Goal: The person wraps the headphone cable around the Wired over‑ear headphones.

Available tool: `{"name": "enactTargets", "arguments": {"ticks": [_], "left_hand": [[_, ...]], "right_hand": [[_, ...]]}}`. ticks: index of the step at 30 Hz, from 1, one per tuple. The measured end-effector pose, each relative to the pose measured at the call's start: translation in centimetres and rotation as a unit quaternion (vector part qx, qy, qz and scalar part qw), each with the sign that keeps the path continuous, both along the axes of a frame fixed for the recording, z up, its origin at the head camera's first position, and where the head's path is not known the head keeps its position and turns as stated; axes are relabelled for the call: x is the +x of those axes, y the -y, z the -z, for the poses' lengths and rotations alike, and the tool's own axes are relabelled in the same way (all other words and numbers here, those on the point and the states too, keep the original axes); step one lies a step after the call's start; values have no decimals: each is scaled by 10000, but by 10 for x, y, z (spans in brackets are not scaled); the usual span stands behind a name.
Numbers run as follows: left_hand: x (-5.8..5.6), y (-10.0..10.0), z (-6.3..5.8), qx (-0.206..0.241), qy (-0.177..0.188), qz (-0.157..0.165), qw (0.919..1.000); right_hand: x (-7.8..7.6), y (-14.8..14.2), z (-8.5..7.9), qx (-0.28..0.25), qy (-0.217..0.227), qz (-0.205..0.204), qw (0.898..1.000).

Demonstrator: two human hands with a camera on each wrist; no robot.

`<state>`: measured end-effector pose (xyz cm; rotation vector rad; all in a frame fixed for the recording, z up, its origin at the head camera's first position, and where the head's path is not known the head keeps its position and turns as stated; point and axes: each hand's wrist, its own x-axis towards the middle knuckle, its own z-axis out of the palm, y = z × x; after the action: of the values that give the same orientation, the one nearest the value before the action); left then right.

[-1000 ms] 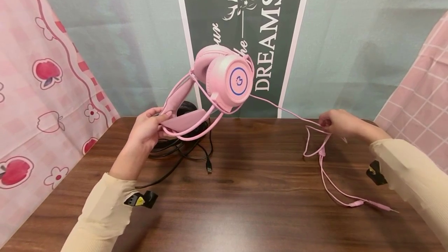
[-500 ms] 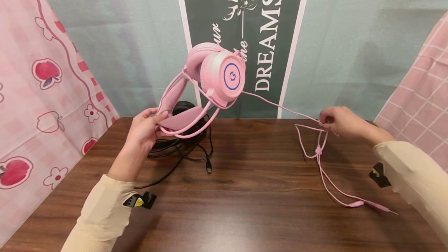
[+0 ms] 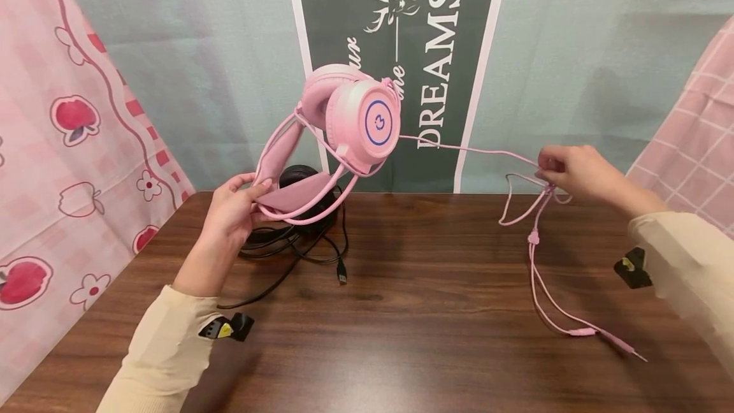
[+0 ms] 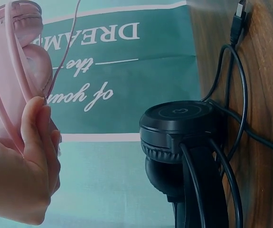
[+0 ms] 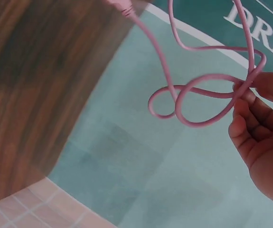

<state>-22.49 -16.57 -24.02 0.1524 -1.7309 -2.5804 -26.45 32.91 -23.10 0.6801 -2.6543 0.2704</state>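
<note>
While the left hand (image 3: 232, 212) grips its padded headband with curled fingers, thumb on top, the pink headset (image 3: 344, 129) hangs in the air above the wooden table (image 3: 401, 311): glossy round earcups, the outer one ringed in blue. From that cup a thin pink cable (image 3: 533, 253) runs to the right hand (image 3: 573, 171), whose fingertips (image 5: 243, 102) pinch its loops; below them the cable trails to plugs lying on the tabletop. Just behind the left fingers sits a black headset (image 4: 183, 137) with tangled black cords.
</note>
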Motion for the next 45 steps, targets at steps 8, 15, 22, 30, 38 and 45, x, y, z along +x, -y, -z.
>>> {"name": "enactTargets", "arguments": {"ticks": [8, 15, 22, 30, 38, 45], "left_hand": [[1, 2, -2, 92, 48, 18, 9999], [0, 3, -1, 206, 241, 50, 9995], [0, 3, 4, 110, 298, -18, 9995], [1, 3, 5, 55, 222, 1, 9997], [2, 2, 3, 75, 236, 12, 9997], [2, 1, 4, 76, 240, -22, 9997]], "right_hand": [[2, 1, -15, -73, -173, 409, 9990], [3, 5, -8, -293, -96, 203, 9993], [4, 9, -4, -215, 643, 9, 9977], [4, 8, -8, 102, 279, -302, 9991], [5, 7, -15, 155, 191, -32, 9997], [5, 4, -17, 144, 144, -153, 9997]]}}
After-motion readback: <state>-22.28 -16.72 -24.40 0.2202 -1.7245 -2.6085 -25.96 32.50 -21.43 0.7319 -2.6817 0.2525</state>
